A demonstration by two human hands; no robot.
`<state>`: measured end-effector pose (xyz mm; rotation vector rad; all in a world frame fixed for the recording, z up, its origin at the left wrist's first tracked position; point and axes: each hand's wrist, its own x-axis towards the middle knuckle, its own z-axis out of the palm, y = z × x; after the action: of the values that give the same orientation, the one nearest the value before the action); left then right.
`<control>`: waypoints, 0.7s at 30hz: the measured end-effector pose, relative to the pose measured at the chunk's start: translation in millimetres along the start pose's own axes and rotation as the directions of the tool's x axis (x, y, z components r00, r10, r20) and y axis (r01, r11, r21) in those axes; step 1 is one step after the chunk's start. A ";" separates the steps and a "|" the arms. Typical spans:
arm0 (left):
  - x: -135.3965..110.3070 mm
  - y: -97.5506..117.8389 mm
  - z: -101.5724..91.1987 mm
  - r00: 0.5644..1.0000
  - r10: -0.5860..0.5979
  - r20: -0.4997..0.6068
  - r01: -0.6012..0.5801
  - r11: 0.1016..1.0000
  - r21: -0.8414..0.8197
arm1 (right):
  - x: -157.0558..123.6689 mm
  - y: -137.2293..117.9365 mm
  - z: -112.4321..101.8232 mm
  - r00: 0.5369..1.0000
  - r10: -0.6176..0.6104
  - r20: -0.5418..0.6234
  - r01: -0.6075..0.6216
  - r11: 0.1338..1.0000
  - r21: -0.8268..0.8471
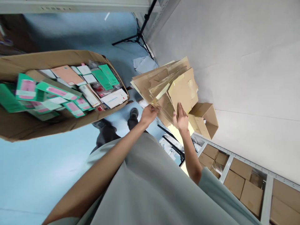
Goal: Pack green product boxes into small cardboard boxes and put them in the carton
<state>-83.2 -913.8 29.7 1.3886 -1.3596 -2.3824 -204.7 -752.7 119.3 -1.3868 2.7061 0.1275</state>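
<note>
A stack of flattened cardboard boxes [161, 82] leans upright in front of me, near the wall. My left hand [149, 115] is closed on the near edge of a flattened cardboard box, beside a strip of yellowish tape. Against the front piece of cardboard [184, 89], my right hand [181, 121] lies with its fingers stretched out along the surface. Behind and to the right of the stack is an open cardboard box [204, 118].
At left, a large open carton [77, 125] holds several green, pink and white small boxes [103, 76]. A black tripod [139, 35] stands on the blue floor [70, 168] ahead. Grey shelving [226, 168] with brown boxes [252, 197] runs along the lower right.
</note>
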 end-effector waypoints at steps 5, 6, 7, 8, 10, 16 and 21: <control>-24.3 26.0 5.6 0.990 0.143 0.001 -0.143 0.984 0.110 | -8.3 -10.7 0.5 0.997 0.035 0.072 -0.030 0.997 -0.078; -32.1 30.8 7.5 0.983 0.181 0.020 -0.182 0.978 0.105 | -10.4 -14.3 3.3 0.994 0.066 0.082 -0.059 0.994 -0.088; -40.0 34.8 9.4 0.974 0.219 0.051 -0.223 0.971 0.087 | -12.9 -16.5 4.8 0.992 0.101 0.079 -0.094 0.992 -0.087; -47.2 37.5 10.9 0.962 0.258 0.091 -0.264 0.963 0.059 | -15.8 -16.6 4.2 0.990 0.130 0.062 -0.125 0.989 -0.076; -56.5 38.0 12.5 0.930 0.323 0.175 -0.330 0.944 0.007 | -22.5 -9.6 -4.8 0.990 0.144 0.001 -0.144 0.988 -0.046; -24.7 5.4 11.4 0.980 0.179 0.083 -0.182 0.983 0.033 | -35.6 35.8 -66.1 0.963 0.187 -0.196 -0.190 0.982 0.000; 6.1 -14.6 22.0 0.993 0.115 -0.035 -0.112 0.990 0.083 | -37.8 46.0 -89.6 0.870 0.355 -0.343 -0.340 0.935 0.105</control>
<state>-97.8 -893.3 19.7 1.3310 -1.4979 -2.2394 -224.5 -706.2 214.3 -0.9723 3.2172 -0.1749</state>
